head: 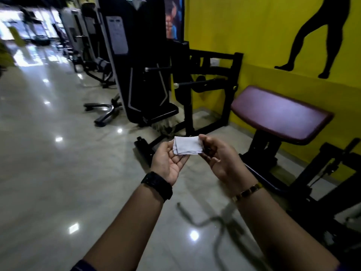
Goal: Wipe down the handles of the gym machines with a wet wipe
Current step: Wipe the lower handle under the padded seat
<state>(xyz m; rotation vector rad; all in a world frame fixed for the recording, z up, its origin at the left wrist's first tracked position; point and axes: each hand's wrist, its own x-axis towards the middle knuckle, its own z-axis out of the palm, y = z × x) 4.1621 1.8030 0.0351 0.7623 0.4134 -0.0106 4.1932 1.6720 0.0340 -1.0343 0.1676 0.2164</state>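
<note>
The thumb and fingertips (203, 138) of the right hand (218, 159) pinch the right edge of a small white folded wet wipe (186, 146). The thumb and bent fingers of the left hand (169, 163) hold its left edge, and that hand's palm faces up. The wipe sits between both hands, in the air, in the middle of the frame, a little above the centre. It touches no machine. A wide black watch band (157, 185) is on the left wrist and a thin gold bracelet (248, 191) is on the right wrist. Under the arms is a shiny grey stone floor (48, 153) with bright spots of light on it. To the right of the hands stands a purple padded bench on a black frame (281, 114). Above the hands stands a big black gym machine (148, 75), and two black bars with round silver ends (158, 69) stick out from it. A bright yellow wall (244, 26) fills the upper right, with a black painted shape of legs (320, 36).
</note>
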